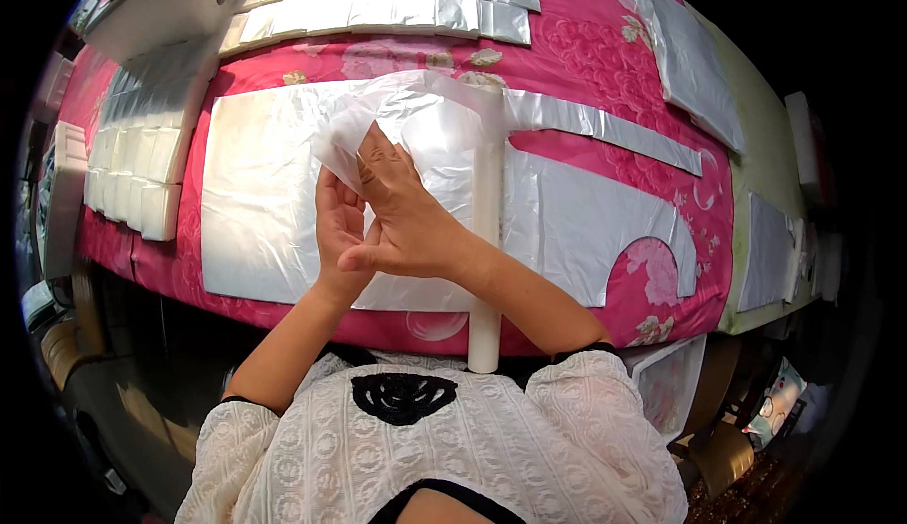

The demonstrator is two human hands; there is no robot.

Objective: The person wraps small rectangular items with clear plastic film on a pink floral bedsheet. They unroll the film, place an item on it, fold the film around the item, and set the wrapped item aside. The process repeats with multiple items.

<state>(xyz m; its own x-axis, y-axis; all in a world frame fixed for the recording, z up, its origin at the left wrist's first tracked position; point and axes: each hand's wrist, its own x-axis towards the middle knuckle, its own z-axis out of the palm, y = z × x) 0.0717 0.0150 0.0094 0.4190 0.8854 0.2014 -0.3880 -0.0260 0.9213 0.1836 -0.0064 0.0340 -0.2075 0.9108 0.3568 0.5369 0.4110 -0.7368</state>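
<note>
A pile of thin white plastic bags lies flat before me, handle cut-outs to the right. Across it rests a long white tube, its near end jutting past the table edge. A sheer plastic bag is lifted in a loose fold over the pile. My left hand curls under that fold, its fingertips partly hidden. My right hand crosses over it with fingers pressed on the film and thumb toward the left hand.
A pink flowered cloth covers the table. Rows of folded white packets lie at the back and at the left. Another flat bag pile lies far right. A white box stands back left, a plastic bin below the right edge.
</note>
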